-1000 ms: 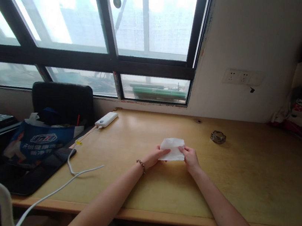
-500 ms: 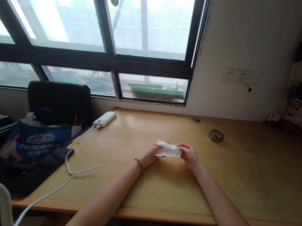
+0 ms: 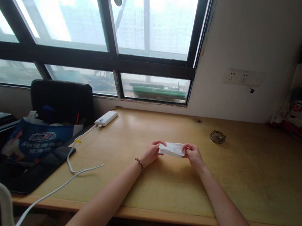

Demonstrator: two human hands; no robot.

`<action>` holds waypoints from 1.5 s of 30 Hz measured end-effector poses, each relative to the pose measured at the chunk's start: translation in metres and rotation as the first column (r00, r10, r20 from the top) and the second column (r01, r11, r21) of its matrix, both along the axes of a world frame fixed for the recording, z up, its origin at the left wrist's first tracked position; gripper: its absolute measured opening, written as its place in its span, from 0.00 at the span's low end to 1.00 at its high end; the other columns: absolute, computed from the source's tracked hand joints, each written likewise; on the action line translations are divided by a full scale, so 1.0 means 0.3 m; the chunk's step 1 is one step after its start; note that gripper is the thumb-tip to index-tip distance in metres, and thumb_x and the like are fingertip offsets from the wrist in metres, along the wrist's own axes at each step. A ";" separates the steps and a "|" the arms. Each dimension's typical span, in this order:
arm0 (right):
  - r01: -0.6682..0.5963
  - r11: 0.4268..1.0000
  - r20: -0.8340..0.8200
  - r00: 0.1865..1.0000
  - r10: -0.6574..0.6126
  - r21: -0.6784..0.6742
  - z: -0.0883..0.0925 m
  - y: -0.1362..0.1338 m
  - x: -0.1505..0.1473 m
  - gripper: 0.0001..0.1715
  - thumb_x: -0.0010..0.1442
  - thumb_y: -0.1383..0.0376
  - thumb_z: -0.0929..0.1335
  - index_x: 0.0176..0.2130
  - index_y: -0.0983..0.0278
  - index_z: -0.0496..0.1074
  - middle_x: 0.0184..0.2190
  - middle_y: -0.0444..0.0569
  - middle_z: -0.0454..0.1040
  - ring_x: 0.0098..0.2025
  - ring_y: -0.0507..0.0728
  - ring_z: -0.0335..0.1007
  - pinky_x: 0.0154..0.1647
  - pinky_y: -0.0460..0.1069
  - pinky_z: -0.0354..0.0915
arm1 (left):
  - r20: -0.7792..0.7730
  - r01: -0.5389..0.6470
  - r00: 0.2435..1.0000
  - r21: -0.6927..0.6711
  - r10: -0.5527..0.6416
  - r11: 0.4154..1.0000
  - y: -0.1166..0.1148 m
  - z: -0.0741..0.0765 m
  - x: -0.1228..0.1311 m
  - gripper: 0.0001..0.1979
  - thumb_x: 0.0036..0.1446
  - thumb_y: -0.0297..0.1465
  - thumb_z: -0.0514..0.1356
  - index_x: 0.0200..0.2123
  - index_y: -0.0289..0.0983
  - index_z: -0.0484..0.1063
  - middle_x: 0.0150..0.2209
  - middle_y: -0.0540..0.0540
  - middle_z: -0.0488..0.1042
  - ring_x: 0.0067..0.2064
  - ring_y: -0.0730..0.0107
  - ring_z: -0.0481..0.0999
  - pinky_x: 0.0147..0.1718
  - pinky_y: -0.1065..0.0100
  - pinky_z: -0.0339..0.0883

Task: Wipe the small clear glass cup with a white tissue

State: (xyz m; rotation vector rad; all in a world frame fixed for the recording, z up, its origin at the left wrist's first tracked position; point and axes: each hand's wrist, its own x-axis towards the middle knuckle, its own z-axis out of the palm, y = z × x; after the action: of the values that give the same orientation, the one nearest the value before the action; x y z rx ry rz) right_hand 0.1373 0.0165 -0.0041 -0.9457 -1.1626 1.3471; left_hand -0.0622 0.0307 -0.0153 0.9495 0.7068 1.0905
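Note:
A folded white tissue (image 3: 172,149) is stretched between my two hands, just above the wooden table (image 3: 157,188). My left hand (image 3: 153,152) pinches its left end, thumb on top; a beaded bracelet (image 3: 140,164) circles that wrist. At the right end, my right hand (image 3: 192,155) grips the tissue between thumb and fingers. The fingers beneath the tissue are partly hidden. Farther back on the right stands a round, dark glass-like ashtray (image 3: 217,137), apart from both hands.
A white power bank (image 3: 106,118) with a white cable (image 3: 75,171) lies at the table's left edge. Left of it are a black chair (image 3: 61,98) and a blue printed bag (image 3: 37,142). Wall sockets (image 3: 238,77) and a window (image 3: 158,20) are behind.
My hands have moved slightly apart and shifted their grip on the tissue's ends. The tissue now looks narrower and pulled straighter. The whole view has shifted a little.

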 end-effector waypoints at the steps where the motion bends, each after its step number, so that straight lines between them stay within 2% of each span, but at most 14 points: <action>1: -0.004 1.000 0.021 1.000 0.003 0.022 -0.001 0.000 0.004 0.07 0.40 0.64 0.66 0.18 0.66 0.67 0.17 0.42 0.66 0.22 0.49 0.61 0.21 0.45 0.62 | -0.004 -0.007 1.000 0.004 0.007 1.000 0.000 0.001 -0.002 0.04 0.39 0.28 0.58 0.24 0.34 0.68 0.23 0.49 0.66 0.21 0.79 0.62 0.19 0.76 0.55; 8: -0.010 0.992 0.128 0.992 -0.006 0.125 -0.011 0.002 0.032 0.08 0.46 0.65 0.63 0.22 0.65 0.70 0.20 0.43 0.67 0.24 0.51 0.63 0.25 0.45 0.63 | -0.023 0.049 0.999 0.031 -0.048 0.998 -0.002 0.009 0.000 0.05 0.41 0.29 0.55 0.23 0.33 0.68 0.22 0.49 0.66 0.23 0.76 0.65 0.21 0.75 0.59; 12: 0.071 0.991 0.167 0.982 -0.090 0.115 -0.017 0.003 0.032 0.11 0.48 0.59 0.65 0.24 0.65 0.68 0.21 0.43 0.67 0.24 0.51 0.62 0.22 0.45 0.62 | -0.042 0.103 0.994 0.044 -0.101 0.994 -0.012 0.010 0.006 0.07 0.42 0.30 0.55 0.22 0.31 0.69 0.20 0.46 0.68 0.22 0.74 0.67 0.24 0.72 0.62; 17: 0.182 0.972 0.152 0.967 -0.204 0.148 -0.012 0.004 0.017 0.17 0.41 0.57 0.70 0.26 0.64 0.62 0.22 0.43 0.67 0.24 0.52 0.63 0.19 0.45 0.63 | -0.052 0.207 0.978 0.104 -0.202 0.973 -0.017 0.003 -0.003 0.11 0.43 0.31 0.54 0.20 0.28 0.71 0.20 0.41 0.70 0.22 0.68 0.70 0.26 0.67 0.63; 20: 0.139 0.982 0.083 0.985 -0.151 0.131 0.008 -0.005 0.010 0.18 0.43 0.57 0.70 0.28 0.63 0.60 0.21 0.41 0.66 0.21 0.50 0.61 0.16 0.44 0.61 | -0.048 0.145 0.989 0.113 -0.141 0.983 -0.018 0.014 0.002 0.13 0.46 0.34 0.55 0.22 0.29 0.71 0.24 0.40 0.72 0.24 0.68 0.71 0.26 0.68 0.64; 23: 0.060 0.991 0.067 0.995 -0.068 0.118 0.034 -0.029 -0.001 0.18 0.43 0.57 0.70 0.28 0.63 0.61 0.21 0.41 0.65 0.20 0.49 0.60 0.14 0.42 0.58 | -0.093 0.117 0.989 0.035 -0.113 0.993 -0.037 0.035 0.033 0.17 0.49 0.40 0.55 0.29 0.30 0.72 0.31 0.40 0.74 0.31 0.66 0.72 0.28 0.70 0.64; 25: -0.003 0.992 0.101 0.995 -0.011 0.128 0.046 -0.047 -0.012 0.17 0.43 0.57 0.70 0.29 0.64 0.61 0.21 0.41 0.65 0.20 0.48 0.61 0.14 0.42 0.58 | -0.116 0.196 0.974 -0.017 -0.197 0.980 -0.060 0.047 0.060 0.20 0.48 0.42 0.57 0.34 0.29 0.72 0.34 0.38 0.74 0.32 0.65 0.73 0.28 0.70 0.64; 28: -0.055 0.983 0.164 0.986 0.026 0.173 0.048 -0.057 -0.021 0.16 0.44 0.58 0.69 0.31 0.64 0.64 0.23 0.41 0.66 0.19 0.48 0.61 0.14 0.42 0.58 | -0.146 0.321 0.935 -0.045 -0.324 0.946 -0.089 0.046 0.088 0.20 0.44 0.40 0.62 0.35 0.28 0.72 0.32 0.38 0.74 0.30 0.64 0.73 0.28 0.69 0.63; 31: 0.108 0.966 0.124 0.982 -0.140 0.237 0.039 -0.042 -0.015 0.17 0.47 0.57 0.68 0.36 0.62 0.65 0.28 0.43 0.68 0.19 0.48 0.62 0.16 0.43 0.59 | -0.173 0.278 0.944 -0.047 -0.282 0.959 -0.087 0.025 0.096 0.19 0.40 0.38 0.65 0.32 0.27 0.73 0.27 0.40 0.74 0.25 0.67 0.72 0.26 0.70 0.62; 34: 0.260 0.938 0.041 0.960 -0.276 0.228 0.040 -0.026 -0.006 0.21 0.50 0.55 0.66 0.43 0.60 0.64 0.37 0.48 0.69 0.24 0.51 0.67 0.22 0.46 0.63 | -0.143 0.104 0.984 -0.043 -0.109 0.994 -0.066 0.003 0.094 0.19 0.40 0.39 0.65 0.30 0.27 0.73 0.26 0.40 0.74 0.24 0.67 0.72 0.26 0.70 0.62; 36: 0.192 0.963 0.020 0.980 -0.199 0.188 0.048 -0.030 -0.009 0.26 0.49 0.55 0.66 0.48 0.58 0.63 0.44 0.51 0.67 0.32 0.54 0.70 0.31 0.48 0.65 | -0.125 0.011 0.992 -0.039 -0.016 0.999 -0.053 -0.004 0.093 0.19 0.40 0.39 0.65 0.30 0.28 0.73 0.27 0.41 0.74 0.25 0.67 0.72 0.27 0.69 0.63; 39: -0.103 0.990 0.006 0.995 0.102 0.099 0.058 -0.058 -0.031 0.29 0.48 0.52 0.67 0.49 0.57 0.65 0.46 0.50 0.67 0.42 0.57 0.68 0.42 0.51 0.63 | -0.115 -0.029 0.993 -0.017 0.026 0.999 -0.049 -0.004 0.092 0.19 0.41 0.39 0.64 0.31 0.29 0.73 0.27 0.42 0.74 0.26 0.67 0.72 0.27 0.70 0.62; 42: -0.376 0.926 0.002 0.927 0.376 0.032 0.052 -0.085 -0.057 0.26 0.47 0.49 0.66 0.42 0.61 0.72 0.40 0.51 0.72 0.43 0.58 0.67 0.46 0.53 0.60 | -0.123 -0.005 0.992 0.010 0.006 1.000 -0.054 0.001 0.091 0.18 0.40 0.38 0.65 0.30 0.29 0.74 0.27 0.42 0.74 0.25 0.69 0.71 0.27 0.71 0.61; 45: -0.420 0.907 0.025 0.908 0.419 0.030 0.040 -0.090 -0.065 0.24 0.48 0.50 0.66 0.39 0.63 0.74 0.40 0.51 0.73 0.45 0.58 0.66 0.48 0.52 0.57 | -0.147 0.037 0.989 0.023 -0.033 0.999 -0.060 0.002 0.089 0.17 0.38 0.37 0.66 0.28 0.28 0.74 0.25 0.43 0.74 0.24 0.71 0.70 0.25 0.72 0.59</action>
State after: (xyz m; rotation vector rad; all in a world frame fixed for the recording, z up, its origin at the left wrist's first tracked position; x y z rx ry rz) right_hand 0.1178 -0.0105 0.0080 -0.7046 -1.4562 1.6540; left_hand -0.0356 0.0127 -0.0147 1.0682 0.7948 1.0081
